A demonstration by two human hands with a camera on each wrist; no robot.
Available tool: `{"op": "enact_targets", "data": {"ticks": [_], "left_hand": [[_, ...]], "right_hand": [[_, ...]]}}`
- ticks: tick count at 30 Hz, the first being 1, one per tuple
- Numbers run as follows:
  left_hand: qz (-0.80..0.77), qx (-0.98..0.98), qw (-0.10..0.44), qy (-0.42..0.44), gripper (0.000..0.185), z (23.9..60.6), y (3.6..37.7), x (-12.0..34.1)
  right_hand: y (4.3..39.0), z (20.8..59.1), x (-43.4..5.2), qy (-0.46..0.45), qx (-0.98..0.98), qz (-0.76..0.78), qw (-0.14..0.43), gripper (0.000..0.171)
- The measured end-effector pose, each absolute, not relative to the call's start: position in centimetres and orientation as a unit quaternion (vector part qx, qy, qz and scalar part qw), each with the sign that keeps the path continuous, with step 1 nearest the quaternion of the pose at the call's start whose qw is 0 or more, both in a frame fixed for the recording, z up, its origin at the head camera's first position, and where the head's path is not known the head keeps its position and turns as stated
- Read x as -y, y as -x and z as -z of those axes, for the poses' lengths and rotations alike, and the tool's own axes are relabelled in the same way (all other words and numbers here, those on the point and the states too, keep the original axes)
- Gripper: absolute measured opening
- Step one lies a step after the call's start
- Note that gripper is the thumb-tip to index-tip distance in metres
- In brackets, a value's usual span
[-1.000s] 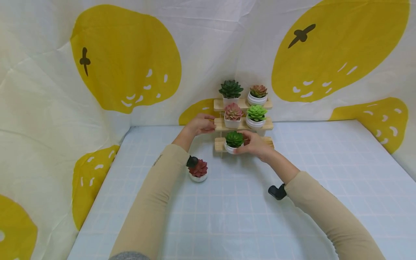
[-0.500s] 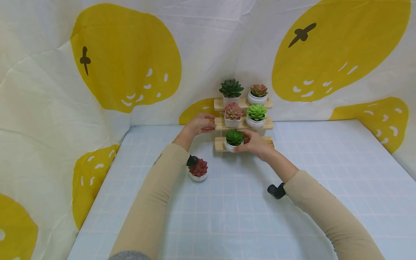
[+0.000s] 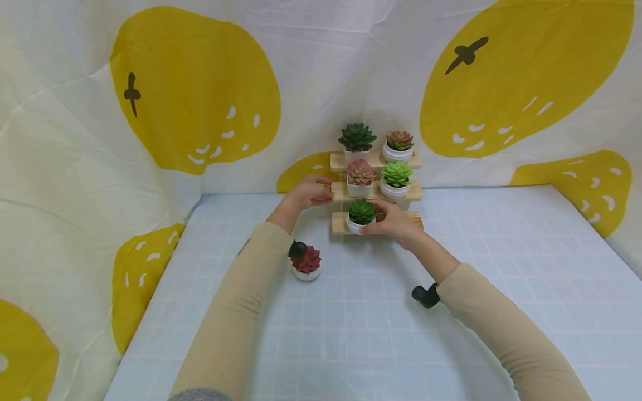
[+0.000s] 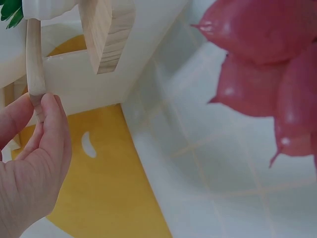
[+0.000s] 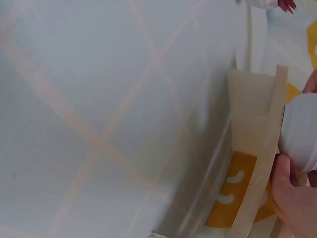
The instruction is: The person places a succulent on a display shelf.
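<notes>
A three-tier wooden plant stand [image 3: 411, 191] stands against the back cloth. My left hand [image 3: 308, 192] pinches the left end of its middle shelf between thumb and fingers, as the left wrist view shows close up. With thumb and fingers round its white pot, my right hand [image 3: 393, 221] holds a dark green succulent [image 3: 361, 213] at the left part of the bottom shelf [image 3: 339, 223]. The right wrist view shows that ribbed white pot [image 5: 300, 131] right at the shelf board. A red succulent [image 3: 306, 259] in a white pot sits on the table, near my left sleeve.
The middle shelf bears a pink succulent [image 3: 360, 174] and a bright green succulent [image 3: 396, 175]. Above them stand a tall dark green succulent [image 3: 356, 137] and a reddish succulent [image 3: 399, 141]. A patterned cloth backdrop [image 3: 321, 67] rises behind the checked tablecloth [image 3: 351, 334].
The dark green succulent in my right hand has risen very slightly and settled at the bottom shelf. My left hand stays on the middle shelf's end.
</notes>
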State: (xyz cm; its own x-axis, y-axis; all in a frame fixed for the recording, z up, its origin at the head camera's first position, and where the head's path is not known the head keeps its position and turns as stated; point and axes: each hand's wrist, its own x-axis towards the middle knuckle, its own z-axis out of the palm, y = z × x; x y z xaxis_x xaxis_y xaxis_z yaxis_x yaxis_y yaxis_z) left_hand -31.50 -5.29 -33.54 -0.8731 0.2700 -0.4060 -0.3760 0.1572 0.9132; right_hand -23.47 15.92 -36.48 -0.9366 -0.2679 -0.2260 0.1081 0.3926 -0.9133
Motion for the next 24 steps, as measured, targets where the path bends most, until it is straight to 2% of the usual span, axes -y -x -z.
{"op": "enact_targets", "data": {"ticks": [15, 24], "left_hand": [[-0.644, -0.721, 0.25, 0.04, 0.051, 33.6, 31.7, 5.3], [-0.647, -0.719, 0.251, 0.035, 0.052, 33.5, 31.6, 5.4]], "right_hand": [[22.7, 36.8, -17.3, 0.056, -0.791, 0.588, 0.16, 0.071], [20.8, 36.3, -18.8, 0.082, -0.765, 0.616, 0.166, 0.061]]}}
